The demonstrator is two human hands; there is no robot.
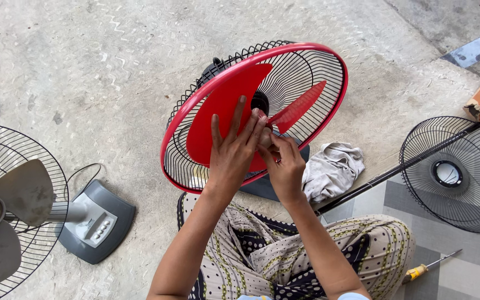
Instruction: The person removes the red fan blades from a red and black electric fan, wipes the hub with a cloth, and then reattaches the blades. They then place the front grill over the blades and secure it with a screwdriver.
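A fan with a red rim and black rear wire guard [306, 61] stands tilted in front of me on the concrete floor. Its red blade [223, 105] is mounted inside the guard. My left hand [233, 150] lies flat with spread fingers against the blade's broad lobe. My right hand [285, 164] pinches a small part at the blade's hub, fingertips closed on it; the part itself is mostly hidden by my fingers. Both hands meet at the hub.
A grey fan [18, 205] with its grey base [95, 222] lies at the left. A crumpled grey cloth [331, 169] sits right of the red fan. A loose black front guard [456, 175], a thin black rod [373, 180] and a yellow-handled screwdriver [426, 268] lie at the right.
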